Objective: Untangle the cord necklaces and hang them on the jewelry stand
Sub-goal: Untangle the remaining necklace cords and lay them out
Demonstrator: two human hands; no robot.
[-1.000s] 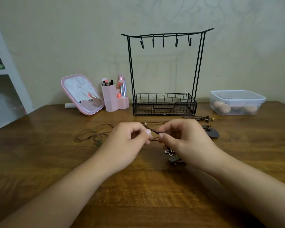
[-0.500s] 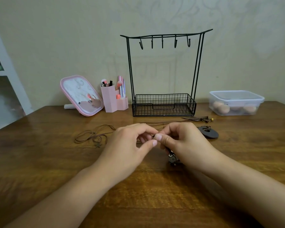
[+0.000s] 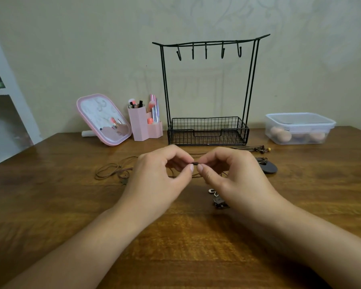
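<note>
A: What are the hands doing?

B: The left hand and the right hand meet above the middle of the wooden table. Each pinches one end of a small dark knot of cord between thumb and forefinger, with the other fingers curled loosely. The two thumb tips almost touch.

A: And the necklaces?

B: They lie on the table. A brown cord lies in loose loops to the left of the left hand. Thin dark strands run under and between the hands. A small metal pendant sits just beside the right wrist. To the right lies a dark round pendant, and behind it a bundle of cord ends with beads.

A: Where is the stand?

B: The black wire jewelry stand stands upright at the back near the wall, straight beyond the hands. Its five hooks hang bare, and its wire basket at the bottom holds nothing I can see.

A: Anything else?

B: A pink mirror leans left of the stand, next to a pink brush holder. A clear lidded box with round sponges sits on the right.
</note>
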